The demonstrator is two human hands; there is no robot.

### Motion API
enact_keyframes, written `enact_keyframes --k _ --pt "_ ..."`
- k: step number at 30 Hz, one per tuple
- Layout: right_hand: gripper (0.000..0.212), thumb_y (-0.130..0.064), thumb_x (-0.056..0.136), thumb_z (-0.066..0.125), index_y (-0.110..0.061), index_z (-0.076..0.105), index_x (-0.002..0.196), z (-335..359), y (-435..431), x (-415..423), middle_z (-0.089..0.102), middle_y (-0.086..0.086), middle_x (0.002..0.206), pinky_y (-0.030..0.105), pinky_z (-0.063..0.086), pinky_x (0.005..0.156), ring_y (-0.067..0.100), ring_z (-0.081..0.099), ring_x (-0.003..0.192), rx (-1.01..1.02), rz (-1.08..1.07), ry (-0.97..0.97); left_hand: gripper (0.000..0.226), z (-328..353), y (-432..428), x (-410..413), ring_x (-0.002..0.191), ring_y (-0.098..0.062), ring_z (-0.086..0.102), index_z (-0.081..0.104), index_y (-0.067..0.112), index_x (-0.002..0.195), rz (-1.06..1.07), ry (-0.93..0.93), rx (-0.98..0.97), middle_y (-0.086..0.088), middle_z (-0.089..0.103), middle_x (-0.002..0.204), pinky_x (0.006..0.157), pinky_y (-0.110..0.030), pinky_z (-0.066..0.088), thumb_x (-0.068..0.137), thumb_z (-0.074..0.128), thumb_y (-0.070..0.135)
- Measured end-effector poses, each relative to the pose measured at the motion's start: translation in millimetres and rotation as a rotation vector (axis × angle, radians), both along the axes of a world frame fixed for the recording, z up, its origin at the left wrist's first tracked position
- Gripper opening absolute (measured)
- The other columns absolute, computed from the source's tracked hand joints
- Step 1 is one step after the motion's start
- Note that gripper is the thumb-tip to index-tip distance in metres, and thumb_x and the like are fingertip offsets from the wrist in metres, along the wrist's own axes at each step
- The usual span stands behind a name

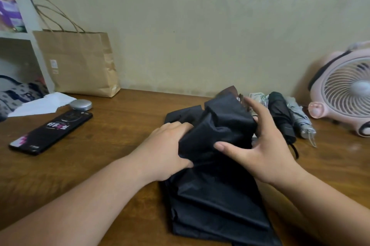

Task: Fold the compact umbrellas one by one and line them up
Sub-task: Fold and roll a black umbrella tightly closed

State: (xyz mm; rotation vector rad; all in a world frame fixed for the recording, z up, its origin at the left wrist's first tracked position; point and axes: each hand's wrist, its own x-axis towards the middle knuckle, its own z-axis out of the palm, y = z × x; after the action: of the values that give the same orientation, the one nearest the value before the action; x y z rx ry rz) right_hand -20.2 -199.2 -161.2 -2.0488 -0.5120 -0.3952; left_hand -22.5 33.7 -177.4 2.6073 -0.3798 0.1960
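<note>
A black compact umbrella (216,191) lies loose on the wooden table (112,141), its canopy bunched up in the middle of the view. My left hand (166,149) grips the bunched fabric from the left, fingers curled into it. My right hand (262,149) holds the same bundle from the right, thumb pressing the front and fingers spread round the back. Behind my right hand lie a folded black umbrella (280,115), a folded grey umbrella (298,119) and part of a pale patterned one (258,97), side by side near the wall.
A pink desk fan (344,93) stands at the far right. A brown paper bag (80,63) leans against the wall at back left. A black phone (54,131), a round silver case (81,104) and white paper (42,103) lie on the left.
</note>
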Motion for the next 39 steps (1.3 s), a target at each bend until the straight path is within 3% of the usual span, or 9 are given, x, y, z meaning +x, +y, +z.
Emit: enact_keyframes --k 6,11,14,19,23,25,30,34,39 --pt "0.087 -0.011 0.076 0.079 -0.035 0.042 0.151 64.6 2.1 -26.0 0.071 0.013 0.077 0.026 0.057 0.077 0.021 0.072 0.082 0.302 0.253 0.283 0.061 3.8 7.1 0.0 0.122 -0.007 0.048 0.057 0.037 0.134 -0.083 -0.019 0.075 0.019 0.052 0.122 0.104 -0.033 0.046 0.080 0.084 0.040" --pt "0.092 0.010 0.068 0.068 -0.042 0.051 0.141 43.3 -23.7 -67.1 0.071 0.029 0.080 0.028 0.058 0.066 0.029 0.072 0.072 0.297 0.250 0.446 0.056 13.8 24.9 -7.9 0.119 0.003 0.054 0.060 0.047 0.131 -0.146 0.096 0.058 0.025 0.056 0.133 0.104 -0.025 0.045 0.084 0.082 0.026" --pt "0.086 0.019 0.071 0.067 -0.030 0.053 0.140 10.7 -36.3 -82.2 0.072 0.032 0.094 0.034 0.060 0.074 0.035 0.074 0.085 0.228 0.227 0.611 0.057 15.6 26.9 -8.5 0.087 0.007 0.060 0.058 0.051 0.125 -0.124 0.121 0.102 0.017 0.063 0.132 0.077 -0.019 0.051 0.084 0.071 0.014" --pt "0.063 -0.016 0.075 0.077 -0.031 0.058 0.134 -20.3 -37.6 -88.6 0.076 0.019 0.086 0.034 0.055 0.068 0.027 0.070 0.073 0.182 0.076 0.616 0.048 21.5 26.1 -13.3 0.079 -0.004 0.063 0.047 0.050 0.096 -0.116 0.094 0.111 0.010 0.067 0.125 0.072 -0.034 0.054 0.079 0.070 0.011" --pt "0.061 -0.061 0.073 0.075 -0.052 0.056 0.130 -39.0 -33.5 -90.4 0.075 0.018 0.082 0.049 0.050 0.066 0.043 0.062 0.067 0.151 -0.062 0.473 0.043 27.3 33.4 -19.1 0.106 0.016 0.057 0.046 0.036 0.089 -0.167 0.067 0.064 0.029 0.057 0.133 0.089 -0.013 0.044 0.077 0.083 0.017" --pt "0.055 -0.046 0.077 0.072 -0.055 0.054 0.129 -45.6 -34.4 -90.9 0.074 0.019 0.080 0.045 0.048 0.066 0.042 0.060 0.065 0.168 -0.044 0.447 0.035 36.0 34.1 -25.4 0.109 0.005 0.059 0.051 0.035 0.084 -0.171 -0.015 0.020 0.024 0.061 0.122 0.095 -0.024 0.047 0.077 0.083 0.021" --pt "0.053 -0.012 0.092 0.068 -0.048 0.058 0.128 -44.2 -37.4 -92.2 0.072 0.025 0.081 0.039 0.041 0.068 0.032 0.056 0.071 0.280 0.063 0.458 0.035 72.7 20.9 -49.4 0.044 -0.005 0.046 0.069 0.020 0.064 0.078 0.047 -0.030 0.007 0.059 0.051 0.052 -0.025 0.038 0.079 0.077 0.050" --pt "0.048 -0.039 0.086 0.077 -0.052 0.058 0.128 -46.6 -39.9 -89.2 0.061 0.039 0.088 0.047 0.034 0.073 0.036 0.050 0.072 0.394 0.114 0.467 0.013 62.3 -0.5 -69.1 0.045 -0.001 0.053 0.078 0.039 0.091 0.042 0.360 0.096 0.008 0.071 0.060 0.051 -0.019 0.041 0.095 0.067 0.046" --pt "0.056 -0.006 0.096 0.062 -0.053 0.058 0.126 -50.2 -41.4 -87.4 0.067 0.027 0.080 0.044 0.032 0.070 0.028 0.045 0.070 0.389 0.111 0.411 0.006 17.5 -17.0 -75.4 0.046 0.001 0.056 0.071 0.038 0.102 0.177 0.200 -0.205 0.004 0.070 0.057 0.049 -0.011 0.036 0.098 0.067 0.039"
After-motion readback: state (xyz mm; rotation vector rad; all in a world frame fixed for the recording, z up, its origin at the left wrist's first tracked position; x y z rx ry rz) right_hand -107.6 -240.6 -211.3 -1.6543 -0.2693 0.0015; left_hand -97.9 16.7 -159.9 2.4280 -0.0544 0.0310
